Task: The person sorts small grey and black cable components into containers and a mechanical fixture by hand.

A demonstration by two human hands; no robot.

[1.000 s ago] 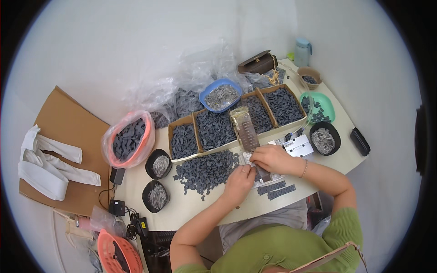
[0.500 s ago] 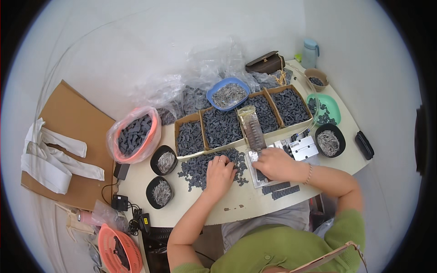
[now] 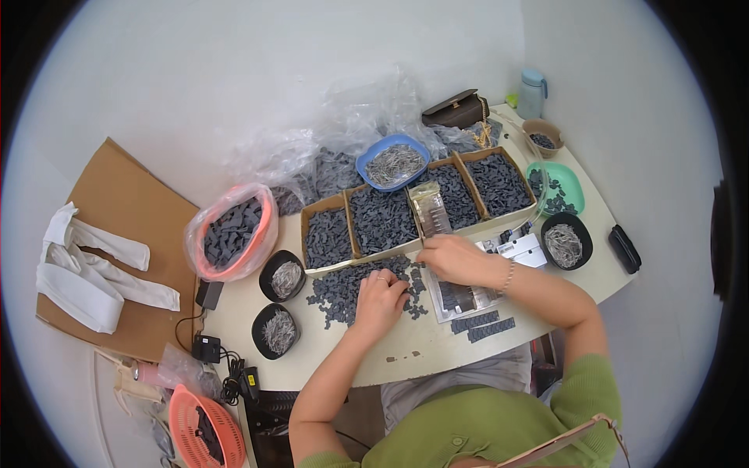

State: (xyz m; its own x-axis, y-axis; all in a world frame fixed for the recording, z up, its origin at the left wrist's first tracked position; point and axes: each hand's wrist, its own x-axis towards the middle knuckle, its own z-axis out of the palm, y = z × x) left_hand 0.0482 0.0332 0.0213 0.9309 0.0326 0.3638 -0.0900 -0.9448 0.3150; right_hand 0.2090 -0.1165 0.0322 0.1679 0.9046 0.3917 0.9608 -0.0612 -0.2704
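My left hand [image 3: 380, 299] rests on a loose pile of small dark grey plastic pieces [image 3: 334, 290], fingers curled in; what they hold, if anything, is hidden. My right hand [image 3: 452, 260] reaches over the upper left of a flat metal fixture [image 3: 442, 312]. Its fingertips are drawn together near the pile's right edge, too small to show what lies between them. Dark pieces sit in a row in the fixture. A clear ribbed plastic strip [image 3: 431, 209] leans behind my right hand. Two dark grey joined strips [image 3: 490, 331] lie in front of the fixture.
A divided cardboard tray [image 3: 365, 253] of grey pieces stands behind, with a blue bowl [image 3: 394, 186] of metal pins on it. Black bowls of pins [image 3: 275, 334] stand left and right [image 3: 587, 248]. A green tray [image 3: 576, 187] and a black case [image 3: 624, 249] are at right.
My right hand has moved left and away from me, off the fixture's middle, uncovering the row of dark pieces in it. My left hand stays at the pile with its fingers slightly shifted.
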